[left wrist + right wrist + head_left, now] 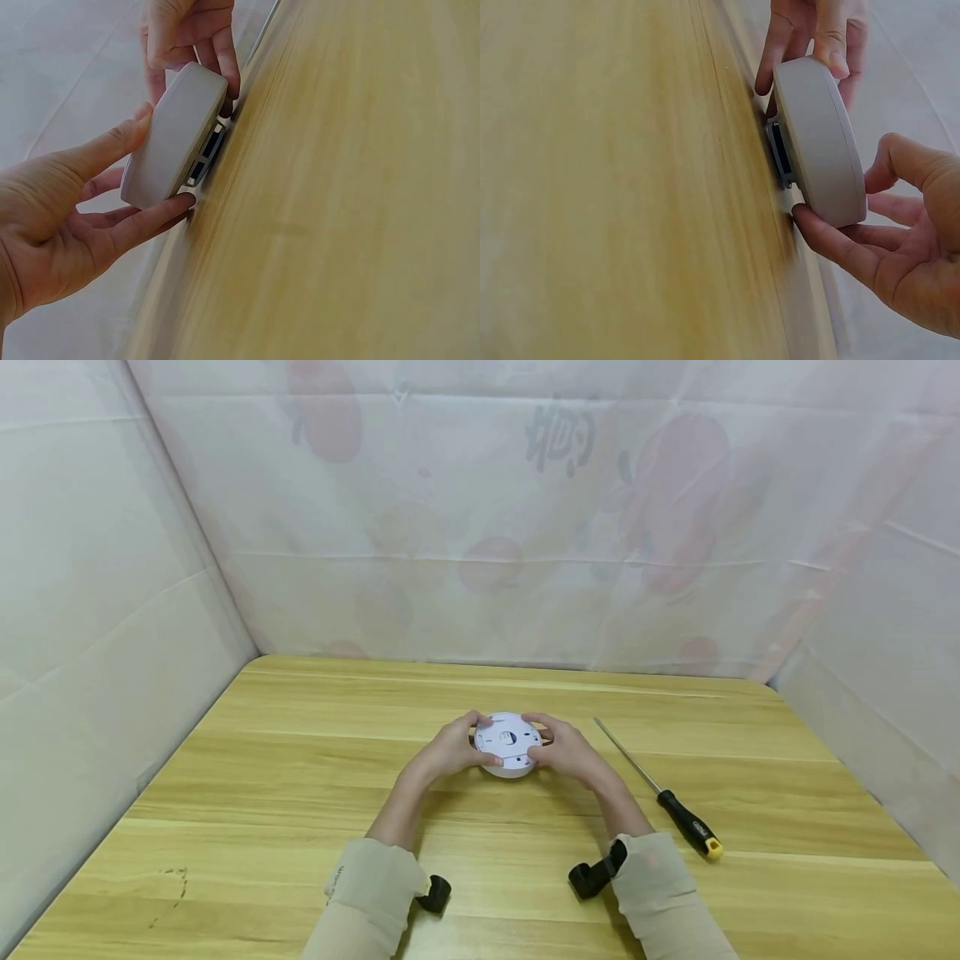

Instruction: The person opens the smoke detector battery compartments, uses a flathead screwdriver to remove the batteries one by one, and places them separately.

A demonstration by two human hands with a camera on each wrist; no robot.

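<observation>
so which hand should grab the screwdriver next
Right, probably. The screwdriver lies on the table just beside the right hand; the left hand is across the white round device both hands hold.

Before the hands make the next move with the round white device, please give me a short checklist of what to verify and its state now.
1. Both hands hold the round white device: ok. The left hand and the right hand grip its opposite edges.
2. Fingers curl round the rim, thumb on the other face: ok.
3. Device is steady on the table: cannot tell. The wrist views show a dark part under it close to the wood, but contact is unclear.
4. Screwdriver is near: ok. It lies on the table to the right, apart from the hands.
5. Screws on the device are found: cannot tell, too small.
</observation>
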